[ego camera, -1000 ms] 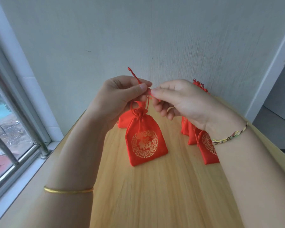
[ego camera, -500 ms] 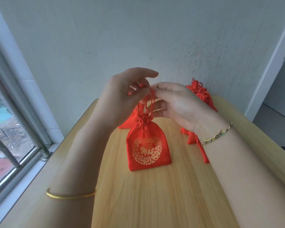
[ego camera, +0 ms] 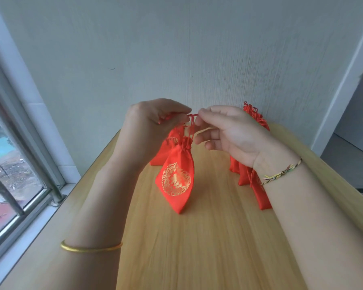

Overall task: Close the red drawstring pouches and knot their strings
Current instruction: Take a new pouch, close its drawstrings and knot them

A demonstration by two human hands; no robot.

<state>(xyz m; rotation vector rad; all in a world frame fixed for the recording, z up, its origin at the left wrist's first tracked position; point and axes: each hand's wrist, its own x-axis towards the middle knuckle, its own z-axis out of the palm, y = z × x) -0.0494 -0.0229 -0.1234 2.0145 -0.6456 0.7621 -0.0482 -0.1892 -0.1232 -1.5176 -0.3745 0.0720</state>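
Observation:
A red drawstring pouch [ego camera: 176, 176] with a gold round emblem hangs tilted from its red strings [ego camera: 192, 125], its mouth gathered shut and one lower corner near the wooden table [ego camera: 208, 237]. My left hand [ego camera: 151, 126] pinches the strings on the left, and my right hand [ego camera: 224, 128] pinches them on the right, fingertips almost meeting above the pouch. Another red pouch [ego camera: 166, 147] lies behind my left hand, partly hidden.
Several more red pouches [ego camera: 258, 120] lie in a heap at the right behind my right wrist, against the grey wall. A window with metal bars [ego camera: 13, 168] runs along the left. The table's right edge drops to a floor.
The pouch has lifted off the table and now hangs tilted from the strings. Both hands have moved slightly apart with the string drawn between their fingertips.

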